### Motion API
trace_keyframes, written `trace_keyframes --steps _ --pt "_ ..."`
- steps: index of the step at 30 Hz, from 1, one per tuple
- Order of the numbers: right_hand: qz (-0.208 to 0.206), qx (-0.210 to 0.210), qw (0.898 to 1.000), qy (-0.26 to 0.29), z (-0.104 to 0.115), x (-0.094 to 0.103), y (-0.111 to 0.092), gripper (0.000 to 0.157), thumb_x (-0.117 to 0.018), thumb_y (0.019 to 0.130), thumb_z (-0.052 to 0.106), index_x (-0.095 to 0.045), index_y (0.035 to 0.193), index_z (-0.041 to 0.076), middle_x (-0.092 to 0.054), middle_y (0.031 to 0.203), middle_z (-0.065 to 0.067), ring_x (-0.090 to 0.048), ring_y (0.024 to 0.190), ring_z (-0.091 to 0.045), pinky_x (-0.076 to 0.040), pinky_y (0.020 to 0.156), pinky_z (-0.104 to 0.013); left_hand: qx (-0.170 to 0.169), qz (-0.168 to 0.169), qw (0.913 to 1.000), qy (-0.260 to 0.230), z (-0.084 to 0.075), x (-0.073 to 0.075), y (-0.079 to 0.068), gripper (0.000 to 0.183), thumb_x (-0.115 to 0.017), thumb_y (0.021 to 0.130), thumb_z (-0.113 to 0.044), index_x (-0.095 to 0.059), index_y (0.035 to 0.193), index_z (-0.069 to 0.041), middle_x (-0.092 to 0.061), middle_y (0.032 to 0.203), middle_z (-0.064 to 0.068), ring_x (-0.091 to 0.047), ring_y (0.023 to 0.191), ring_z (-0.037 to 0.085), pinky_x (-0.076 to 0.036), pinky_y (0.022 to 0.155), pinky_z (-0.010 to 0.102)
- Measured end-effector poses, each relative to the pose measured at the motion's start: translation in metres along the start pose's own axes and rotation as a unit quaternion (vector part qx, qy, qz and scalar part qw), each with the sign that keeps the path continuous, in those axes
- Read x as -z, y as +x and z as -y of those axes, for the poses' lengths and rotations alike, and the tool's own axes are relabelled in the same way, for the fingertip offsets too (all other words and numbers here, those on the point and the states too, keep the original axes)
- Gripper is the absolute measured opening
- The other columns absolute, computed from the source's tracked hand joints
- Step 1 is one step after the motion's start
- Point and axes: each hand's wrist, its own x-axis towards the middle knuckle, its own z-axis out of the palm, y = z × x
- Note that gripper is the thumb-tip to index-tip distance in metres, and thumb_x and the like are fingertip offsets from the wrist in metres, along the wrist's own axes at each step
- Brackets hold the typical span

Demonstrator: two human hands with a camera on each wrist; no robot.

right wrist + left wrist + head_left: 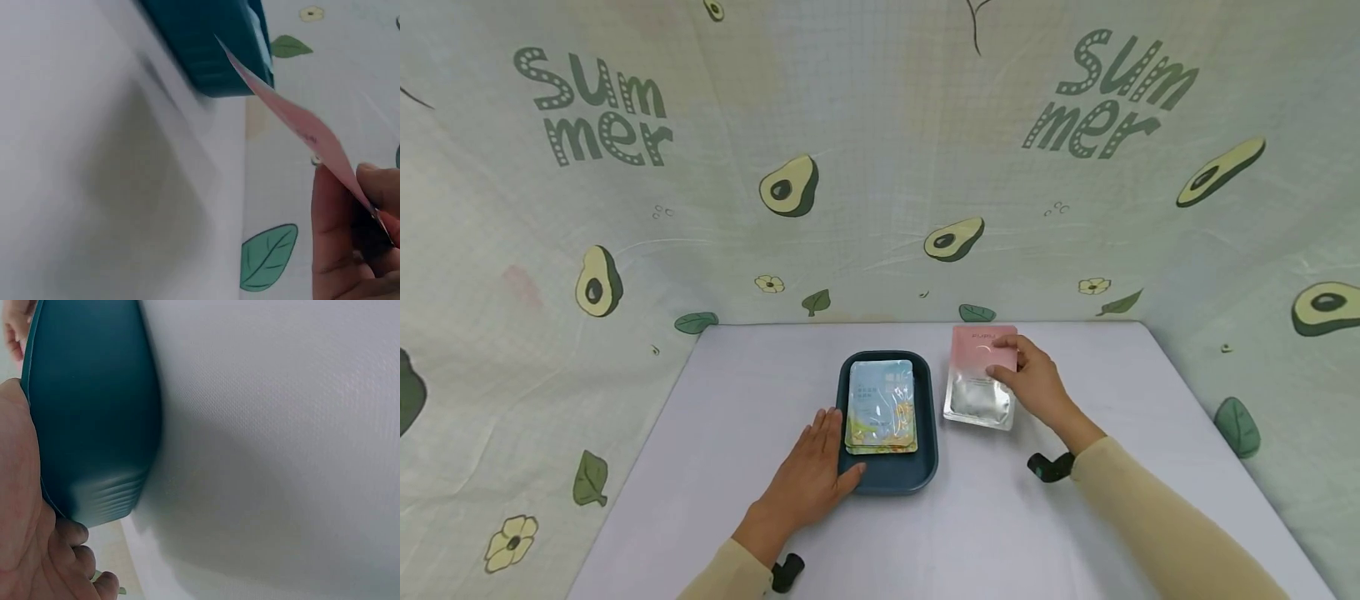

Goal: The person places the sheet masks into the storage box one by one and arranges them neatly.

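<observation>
My right hand (1037, 379) pinches the right edge of a pink and silver sachet, which looks like a face mask packet (977, 387), beside the tray. In the right wrist view the packet (306, 128) appears nearly edge-on, between thumb and fingers, raised off the table. My left hand (811, 471) rests against the left rim of a dark blue tray (891, 477), its fingers mostly straight and the thumb over the near-left rim. The tray wall (94, 412) fills much of the left wrist view. Light blue and yellow packets (882, 404) lie stacked inside the tray.
A white-covered table (760, 375) carries the tray near its middle. Behind and around it hangs a pale cloth (865, 108) printed with avocados, leaves and lettering. Black wrist devices (1049, 467) sit at both cuffs.
</observation>
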Motion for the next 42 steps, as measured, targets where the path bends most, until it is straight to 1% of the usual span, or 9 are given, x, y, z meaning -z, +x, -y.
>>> trace_keyframes --steps 6,12,17,21,26,32,36,38,42 --pt "0.063 -0.028 0.995 0.076 0.011 0.011 0.003 0.061 -0.068 0.103 0.012 -0.039 0.156 0.007 -0.066 0.126 -0.028 -0.066 0.090 -0.022 -0.058 0.069 -0.029 -0.002 -0.001 1.0000 0.001 0.000 0.000 0.000 0.093 -0.051 0.107 -0.059 -0.014 0.168 0.002 -0.019 0.175 0.021 -0.012 0.164 0.036 -0.023 0.130 0.055" --pt "0.045 -0.017 0.995 0.089 0.024 0.004 0.004 0.062 -0.076 0.099 0.013 -0.047 0.154 0.010 -0.063 0.128 -0.027 -0.067 0.094 -0.024 -0.060 0.069 -0.028 -0.002 -0.004 1.0000 0.002 0.002 -0.002 0.000 0.093 -0.051 0.107 -0.059 -0.014 0.168 0.002 -0.019 0.174 0.022 -0.013 0.164 0.036 -0.024 0.130 0.055" --pt "0.038 -0.017 0.992 0.119 0.035 -0.017 0.004 0.058 -0.076 0.098 0.009 -0.050 0.150 0.009 -0.066 0.121 -0.025 -0.068 0.086 -0.021 -0.061 0.067 -0.028 -0.003 -0.006 1.0000 0.002 0.003 -0.003 0.001 0.093 -0.050 0.107 -0.059 -0.014 0.168 0.002 -0.019 0.174 0.022 -0.012 0.164 0.036 -0.024 0.130 0.055" --pt "0.042 -0.025 0.989 0.143 0.046 -0.041 0.003 0.057 -0.076 0.096 0.005 -0.052 0.147 0.007 -0.066 0.115 -0.024 -0.068 0.084 -0.020 -0.060 0.064 -0.029 -0.003 -0.007 1.0000 0.005 0.003 -0.003 0.001 0.093 -0.050 0.107 -0.059 -0.014 0.168 0.001 -0.019 0.175 0.021 -0.012 0.164 0.036 -0.024 0.130 0.055" --pt "0.048 -0.039 0.988 0.144 0.061 -0.073 -0.001 0.054 -0.076 0.095 0.005 -0.055 0.145 0.009 -0.067 0.111 -0.020 -0.066 0.083 -0.020 -0.057 0.063 -0.029 -0.005 -0.008 1.0000 0.003 0.003 -0.003 0.000 0.093 -0.050 0.107 -0.058 -0.014 0.168 0.002 -0.019 0.175 0.021 -0.011 0.164 0.036 -0.024 0.130 0.055" --pt "0.054 -0.034 0.991 0.116 0.072 -0.105 0.000 0.050 -0.076 0.096 0.007 -0.057 0.143 0.010 -0.070 0.104 -0.014 -0.062 0.083 -0.021 -0.052 0.067 -0.031 -0.011 -0.007 0.9999 0.011 0.004 -0.002 0.000 0.094 -0.050 0.107 -0.060 -0.013 0.168 0.003 -0.019 0.174 0.022 -0.013 0.164 0.036 -0.025 0.130 0.055" --pt "0.059 -0.017 0.997 0.054 0.072 -0.118 0.004 0.044 -0.071 0.099 0.010 -0.059 0.141 0.010 -0.075 0.108 -0.012 -0.066 0.089 -0.020 -0.054 0.075 -0.034 -0.016 -0.010 0.9997 0.015 0.004 -0.002 0.000 0.094 -0.050 0.107 -0.059 -0.013 0.167 0.003 -0.019 0.174 0.023 -0.013 0.164 0.037 -0.025 0.129 0.056" --pt "0.067 -0.004 0.998 0.011 0.072 -0.121 0.006 0.040 -0.069 0.101 0.011 -0.061 0.140 0.010 -0.075 0.113 -0.012 -0.068 0.084 -0.018 -0.055 0.073 -0.034 -0.017 -0.012 0.9997 0.010 0.003 -0.002 0.000 0.093 -0.051 0.107 -0.058 -0.014 0.167 0.003 -0.019 0.174 0.024 -0.013 0.164 0.038 -0.024 0.129 0.056" --pt "0.087 0.027 0.993 -0.075 0.074 -0.125 0.006 0.037 -0.067 0.103 0.012 -0.062 0.139 0.010 -0.074 0.114 -0.015 -0.066 0.061 -0.013 -0.054 0.060 -0.031 -0.017 -0.015 0.9997 0.005 0.002 -0.001 0.000 0.093 -0.052 0.107 -0.057 -0.015 0.167 0.004 -0.018 0.174 0.025 -0.012 0.164 0.039 -0.024 0.129 0.057"
